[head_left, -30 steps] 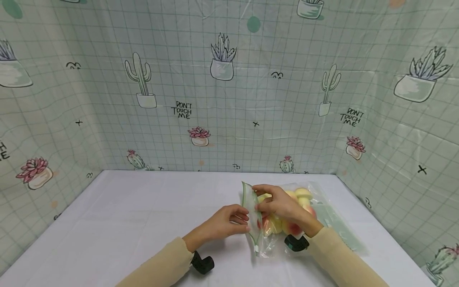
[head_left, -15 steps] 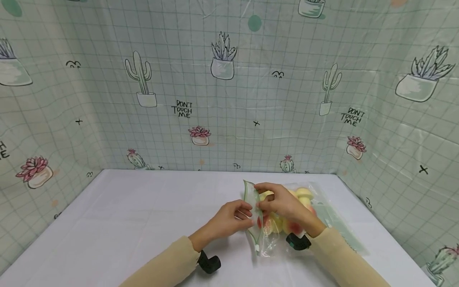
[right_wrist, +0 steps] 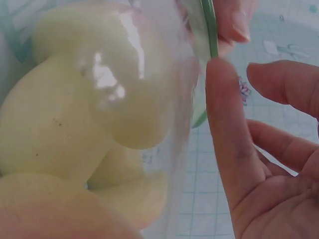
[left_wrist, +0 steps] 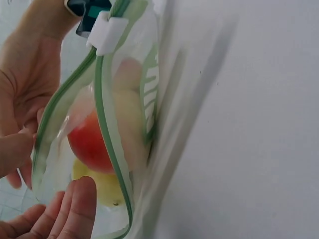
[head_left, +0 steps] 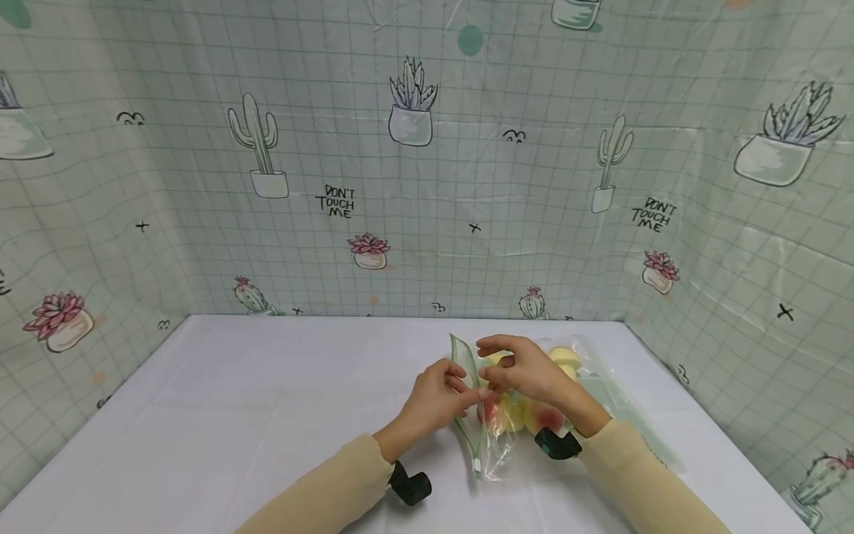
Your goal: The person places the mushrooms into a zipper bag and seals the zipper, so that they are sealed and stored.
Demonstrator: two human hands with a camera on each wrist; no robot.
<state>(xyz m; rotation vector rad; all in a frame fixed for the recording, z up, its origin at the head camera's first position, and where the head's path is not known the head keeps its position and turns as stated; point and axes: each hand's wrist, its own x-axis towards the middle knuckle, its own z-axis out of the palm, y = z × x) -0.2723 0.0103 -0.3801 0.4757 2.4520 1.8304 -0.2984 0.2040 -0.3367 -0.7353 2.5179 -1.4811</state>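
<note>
A clear zip bag (head_left: 502,456) with green edging stands on its side, mouth to the left. Yellow and red fruits (head_left: 510,415) show through its plastic. A white slider (left_wrist: 108,35) sits at one end of the mouth. My left hand (head_left: 437,397) is at the mouth; its thumb reaches the right-hand lip, while the fingers stay apart from the thumb, in front of the gap between the lips. My right hand (head_left: 534,371) lies over the bag with fingers spread; its thumb tip (right_wrist: 222,69) is right at the green rim and nothing is between thumb and forefinger.
Flat clear and pale green plastic (head_left: 630,415) extends to the right beyond the fruits. The white table (head_left: 267,400) is enclosed by a cactus-print curtain (head_left: 427,185) at the back and sides. Both wrists carry black cameras (head_left: 410,486).
My left hand has moved right and slightly up, its thumb now at the bag's right-hand lip near the right thumb. The right hand has shifted slightly, its forefinger lifting off the rim.
</note>
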